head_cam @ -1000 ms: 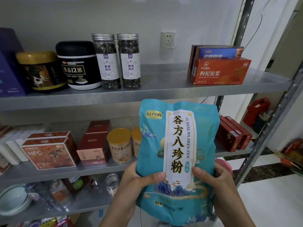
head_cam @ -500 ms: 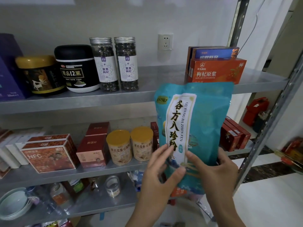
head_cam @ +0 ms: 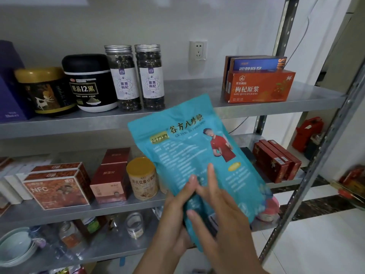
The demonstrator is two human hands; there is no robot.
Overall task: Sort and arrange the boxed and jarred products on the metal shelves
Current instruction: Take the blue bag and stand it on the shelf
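Half a second ago the teal pouch (head_cam: 189, 151) showed its front with a white label strip and stood nearly upright. Now its back panel faces the camera, with small print and a figure in a red shirt, and its top leans away to the right. It is a soft, glossy foil bag, flat and slightly creased, held in the air in front of the metal shelves. Its upper corner overlaps the front edge of the brushed steel upper shelf (head_cam: 276, 107).

The left hand (head_cam: 175, 216) grips the pouch's lower left edge, its fingers wrapped behind. The right hand (head_cam: 225, 224) lies on the printed face with its fingers fairly straight and spread, the index finger reaching highest. Whether its thumb also pinches the bag cannot be told, as the hands overlap there.

On the upper shelf stand two tall glass jars (head_cam: 123, 76) with ribbed metal lids, a rounded black tub (head_cam: 90, 84) and an orange cardboard box (head_cam: 258, 88). On the middle shelf (head_cam: 98, 211), left of the pouch, stands a round can with a yellow lid (head_cam: 142, 178)
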